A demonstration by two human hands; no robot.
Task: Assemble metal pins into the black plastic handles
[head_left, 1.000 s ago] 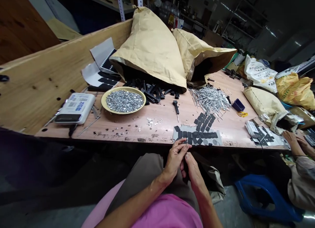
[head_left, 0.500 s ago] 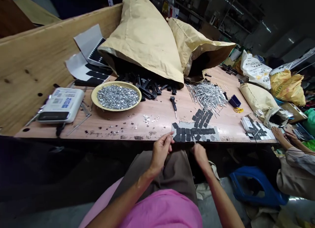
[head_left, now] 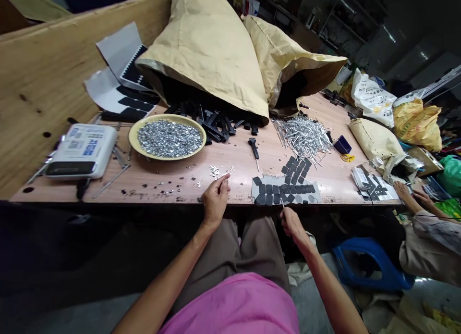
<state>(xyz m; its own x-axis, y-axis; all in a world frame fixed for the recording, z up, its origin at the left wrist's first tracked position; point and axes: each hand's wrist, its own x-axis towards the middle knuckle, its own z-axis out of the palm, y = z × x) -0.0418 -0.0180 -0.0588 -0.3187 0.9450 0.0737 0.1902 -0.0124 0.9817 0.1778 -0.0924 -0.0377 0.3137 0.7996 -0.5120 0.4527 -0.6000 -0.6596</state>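
My left hand is over the table's front edge, thumb and fingers pinched together. What they hold, if anything, is too small to make out. Just beyond its fingertips lie loose small washers. My right hand is closed round a thin metal rod, whose tip points up at a grey sheet of black rounded pads. More black pads lie in rows behind that sheet. A black plastic piece with a metal pin rests on the table between the washers and a pile of metal pins.
A bowl of washers and a white device stand at left. Large paper sacks spill black plastic parts. A small dark box sits beside the pins. At right are a co-worker's hands and a blue stool.
My left hand has moved left, away from the grey sheet towards the loose washers. My right hand stays by the sheet with the rod. The view has shifted slightly.
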